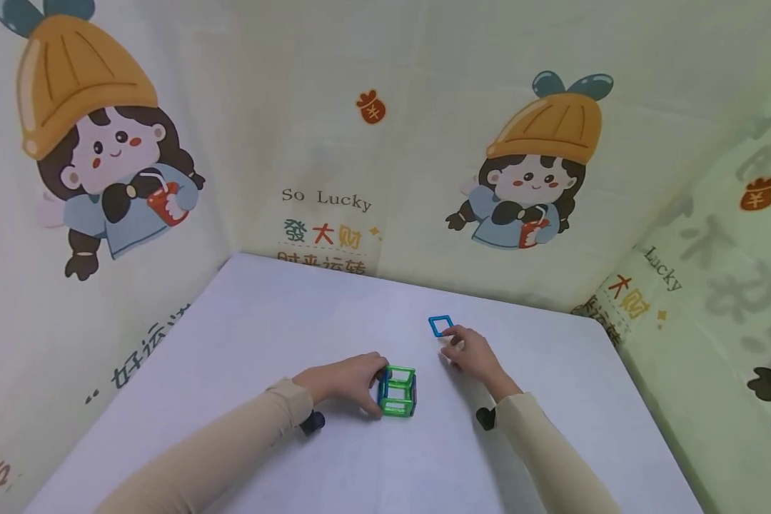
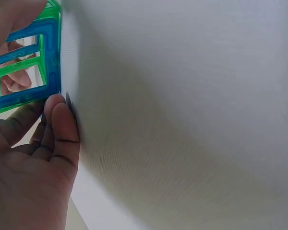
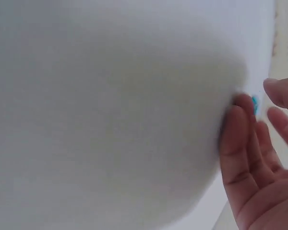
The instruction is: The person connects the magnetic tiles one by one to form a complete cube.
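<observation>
A small box of green and blue magnetic tiles (image 1: 398, 412) stands on the white table. My left hand (image 1: 345, 378) grips its left side, thumb toward the near end and fingers toward the far end. In the left wrist view, the blue frame (image 2: 52, 62) of the box shows between thumb and fingers. Farther off lies a single blue square magnetic tile (image 1: 441, 317). My right hand (image 1: 477, 358) is at its near right corner with fingers loosely bent, thumb and index finger apart. Only a sliver of blue (image 3: 255, 104) shows behind the fingers in the right wrist view.
The white tabletop (image 1: 295, 307) ends at a back edge against a cream printed curtain (image 1: 424, 157). More of that cloth hangs along the left and right sides. A dark wrist strap piece (image 1: 485, 418) sits below the right wrist.
</observation>
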Demonstrator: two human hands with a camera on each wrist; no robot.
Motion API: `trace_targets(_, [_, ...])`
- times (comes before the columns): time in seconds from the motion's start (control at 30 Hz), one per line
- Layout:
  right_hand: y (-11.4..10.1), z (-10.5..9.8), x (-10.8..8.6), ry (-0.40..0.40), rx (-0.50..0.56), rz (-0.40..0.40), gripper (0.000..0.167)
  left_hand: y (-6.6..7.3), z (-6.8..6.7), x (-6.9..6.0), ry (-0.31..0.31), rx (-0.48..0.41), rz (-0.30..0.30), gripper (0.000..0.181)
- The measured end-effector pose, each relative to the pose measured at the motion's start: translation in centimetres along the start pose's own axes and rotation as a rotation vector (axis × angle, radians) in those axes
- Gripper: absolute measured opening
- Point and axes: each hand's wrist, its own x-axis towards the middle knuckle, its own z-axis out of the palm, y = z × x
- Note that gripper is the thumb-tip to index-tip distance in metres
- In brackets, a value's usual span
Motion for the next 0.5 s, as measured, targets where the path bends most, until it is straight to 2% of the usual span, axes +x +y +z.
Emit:
trace_targets(0.1, [0.5,-0.1,1.2,0.073,-0.066,0.024,0.05,0.1,-0.1,0.2,-0.004,0.008,0.015,0.068])
trace_targets(0.17, [0.6,0.1,1.7,0.099,-0.065,0.062,0.06,0.1,-0.2,0.2,-0.006,0.008,0.017,0.068])
trace_targets(0.33, [0.3,0.9,2.8,0.117,-0.001,0.157,0.081,0.1,-0.1,-0.1,0.0,0.014,-0.01,0.069])
trace_targets(0.5, [-0.1,1.5,3.4,0.143,-0.04,0.179,0.091,0.1,0.1,-0.2,0.006,0.01,-0.018,0.072])
